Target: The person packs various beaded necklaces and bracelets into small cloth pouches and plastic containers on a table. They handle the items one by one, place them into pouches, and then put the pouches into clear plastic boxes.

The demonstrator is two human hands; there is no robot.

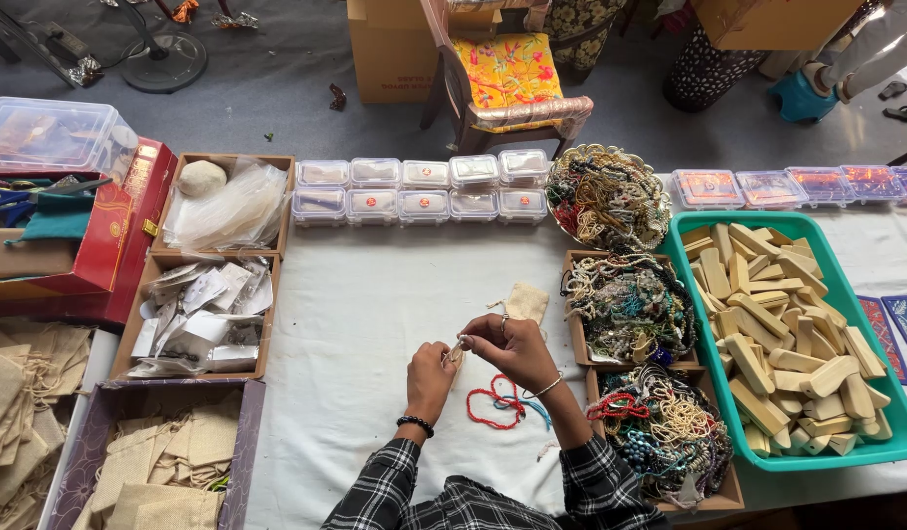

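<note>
A: Where the tabletop point(375, 324) meets its left edge, what is stored?

B: Burlap pouches point(164, 461) fill a purple box at the near left corner. Behind it, two cardboard trays hold paper packets point(203, 304) and clear bags point(228, 206).

A: State the position of the hands.

B: Both hands work together near the front edge, at centre. The left hand point(431, 378), with a dark bead bracelet at the wrist, pinches the lower end of a small pale piece point(455, 354). The right hand point(514, 345) pinches its upper end with thumb and forefinger. What the piece is cannot be told.

A: Nearest items?

B: A red bead string point(492, 400) lies on the cloth just beside the right wrist. A small cloth pouch point(527, 299) lies just behind the hands.

A: And further right?

B: Three trays of mixed bead necklaces point(659, 427) run front to back. A green tub point(870, 447) of wooden blocks point(767, 324) sits at the right edge. Clear lidded boxes point(424, 188) line the far edge.
</note>
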